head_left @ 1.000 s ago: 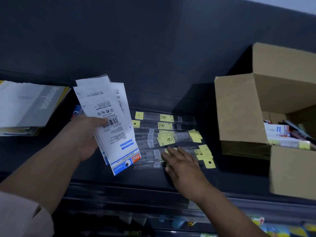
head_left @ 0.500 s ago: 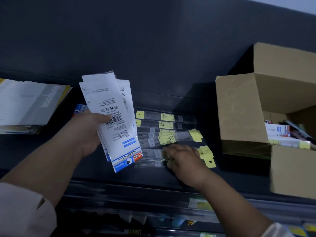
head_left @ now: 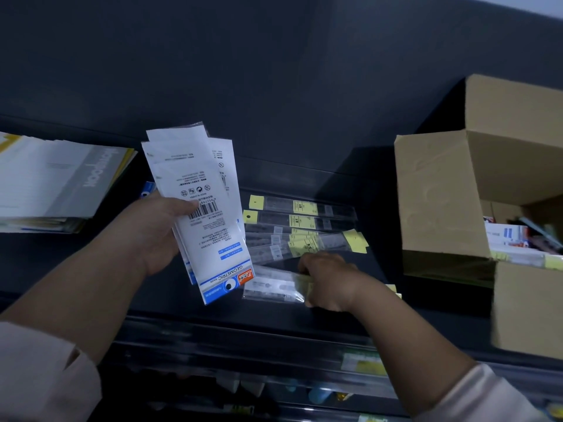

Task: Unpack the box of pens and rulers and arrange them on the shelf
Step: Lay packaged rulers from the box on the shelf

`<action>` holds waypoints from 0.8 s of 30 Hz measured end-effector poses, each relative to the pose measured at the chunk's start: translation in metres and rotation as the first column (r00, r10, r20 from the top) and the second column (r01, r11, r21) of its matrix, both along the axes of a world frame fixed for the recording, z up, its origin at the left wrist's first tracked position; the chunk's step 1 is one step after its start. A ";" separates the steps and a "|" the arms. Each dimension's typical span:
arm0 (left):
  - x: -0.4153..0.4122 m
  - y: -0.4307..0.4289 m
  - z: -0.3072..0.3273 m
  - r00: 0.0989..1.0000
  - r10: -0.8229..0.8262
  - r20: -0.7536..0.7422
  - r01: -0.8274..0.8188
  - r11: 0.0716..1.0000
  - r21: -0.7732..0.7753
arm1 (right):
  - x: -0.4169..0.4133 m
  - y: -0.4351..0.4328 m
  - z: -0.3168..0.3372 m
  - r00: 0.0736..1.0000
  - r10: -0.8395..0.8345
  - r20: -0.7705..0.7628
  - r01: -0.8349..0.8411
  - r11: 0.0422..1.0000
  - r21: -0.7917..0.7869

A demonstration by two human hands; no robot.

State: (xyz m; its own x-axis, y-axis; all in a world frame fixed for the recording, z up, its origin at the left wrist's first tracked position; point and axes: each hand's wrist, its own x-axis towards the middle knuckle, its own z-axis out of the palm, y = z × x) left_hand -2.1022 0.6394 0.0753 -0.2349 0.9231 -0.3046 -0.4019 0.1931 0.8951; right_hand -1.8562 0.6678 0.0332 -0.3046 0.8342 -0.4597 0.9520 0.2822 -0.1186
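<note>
The left hand (head_left: 155, 229) holds a fan of flat geometric tool packs (head_left: 201, 208) in a closed grip, thumb on the barcode, above the shelf (head_left: 182, 312). The right hand (head_left: 332, 278) curls its grip on the nearest ruler sleeves (head_left: 274, 284), which lie on the shelf near the other rulers (head_left: 300, 220), left of the cardboard box (head_left: 441, 202). The sleeves seem light, thin and slippery. I think it is safer to pinch them at the stiffer yellow header cards (head_left: 355, 240).

Dark grey back panel (head_left: 274, 71) — dim light, pale wall (head_left: 542, 4) top right.
</note>
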 end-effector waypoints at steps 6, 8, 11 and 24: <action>-0.002 -0.003 0.004 1.000 0.002 0.010 -0.002 1.000 0.010 | -0.004 -0.004 -0.001 0.999 0.029 0.032 -0.027 0.997 -0.067; -0.003 -0.005 0.006 1.000 0.002 0.010 -0.002 1.000 0.019 | -0.004 -0.005 -0.002 1.000 0.009 -0.012 -0.010 0.998 -0.067; -0.002 -0.009 0.009 1.000 0.005 0.007 -0.005 1.000 0.031 | -0.004 -0.006 0.001 0.999 -0.035 -0.018 0.032 0.992 -0.125; 0.005 -0.036 0.026 0.996 0.087 -0.003 -0.087 0.994 0.068 | -0.006 0.015 0.039 0.896 -0.148 -0.418 0.132 0.989 -0.066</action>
State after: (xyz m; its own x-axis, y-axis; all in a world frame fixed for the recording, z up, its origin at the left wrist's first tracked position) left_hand -2.0971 0.6030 0.1010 -0.3168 0.9174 -0.2408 -0.4092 0.0969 0.9073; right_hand -1.8624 0.6823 0.0722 -0.3571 0.8683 -0.3443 0.8404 0.1378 -0.5242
